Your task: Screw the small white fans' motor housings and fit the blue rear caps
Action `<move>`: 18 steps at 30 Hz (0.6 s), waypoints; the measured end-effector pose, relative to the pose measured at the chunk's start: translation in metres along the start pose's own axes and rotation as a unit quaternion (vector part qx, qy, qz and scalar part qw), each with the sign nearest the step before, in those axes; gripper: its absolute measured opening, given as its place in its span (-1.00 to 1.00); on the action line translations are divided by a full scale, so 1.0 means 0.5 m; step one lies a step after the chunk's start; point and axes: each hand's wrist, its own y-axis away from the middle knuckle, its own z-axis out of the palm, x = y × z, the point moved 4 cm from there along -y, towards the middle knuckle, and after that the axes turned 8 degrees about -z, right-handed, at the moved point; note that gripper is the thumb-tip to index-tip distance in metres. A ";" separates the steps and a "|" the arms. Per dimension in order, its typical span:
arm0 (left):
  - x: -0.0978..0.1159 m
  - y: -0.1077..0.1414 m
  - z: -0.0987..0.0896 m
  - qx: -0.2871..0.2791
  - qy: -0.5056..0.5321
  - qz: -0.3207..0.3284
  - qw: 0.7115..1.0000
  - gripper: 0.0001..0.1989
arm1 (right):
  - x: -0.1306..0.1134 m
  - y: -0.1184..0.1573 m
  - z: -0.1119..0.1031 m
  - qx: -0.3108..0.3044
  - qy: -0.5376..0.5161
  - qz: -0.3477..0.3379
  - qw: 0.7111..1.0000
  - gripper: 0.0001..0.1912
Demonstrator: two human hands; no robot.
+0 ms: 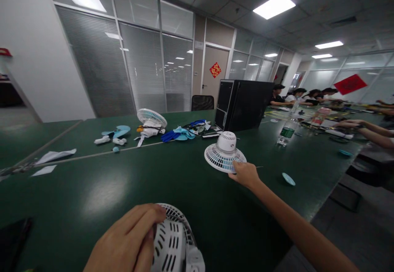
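Observation:
Close to me at the bottom of the view, my left hand [126,237] is wrapped over a white fan housing [170,243] with slotted vents; part of its grille shows behind. Stretched farther out, my right hand [246,174] grips the rim of a second white fan [227,142]. That fan has its grille face down at the table and its motor housing pointing up, with pale blue showing through the slats. Its thumb is on top of the rim, and the other fingers are partly hidden. A light blue round cap [288,179] lies right of this hand.
Another white fan [151,123], blue blades [116,131], blue cloth-like pieces and cables [184,132] lie along the back of the green table [123,177]. A black computer tower [243,104] and a bottle [287,131] stand beyond. Several people sit at the far right.

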 end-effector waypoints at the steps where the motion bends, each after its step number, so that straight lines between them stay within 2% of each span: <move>1: 0.002 -0.002 -0.001 -0.001 0.002 0.001 1.000 -0.70 | -0.001 0.005 0.000 0.013 -0.008 -0.004 1.000 -0.67; 5: 0.009 -0.009 -0.006 0.001 0.016 -0.002 1.000 -0.71 | -0.003 0.024 -0.009 0.101 -0.059 -0.024 0.993 -0.65; 10: 0.015 -0.014 -0.007 0.010 0.032 -0.009 0.999 -0.70 | 0.025 0.062 -0.030 0.234 -0.149 -0.049 0.959 -0.64; 14: 0.021 -0.021 -0.017 -0.018 0.096 -0.027 0.995 -0.74 | 0.100 0.087 -0.056 0.313 -0.224 0.008 0.923 -0.68; 18: 0.022 -0.027 -0.040 -0.022 0.127 -0.065 0.990 -0.71 | 0.156 0.098 -0.092 0.334 -0.312 0.084 0.886 -0.53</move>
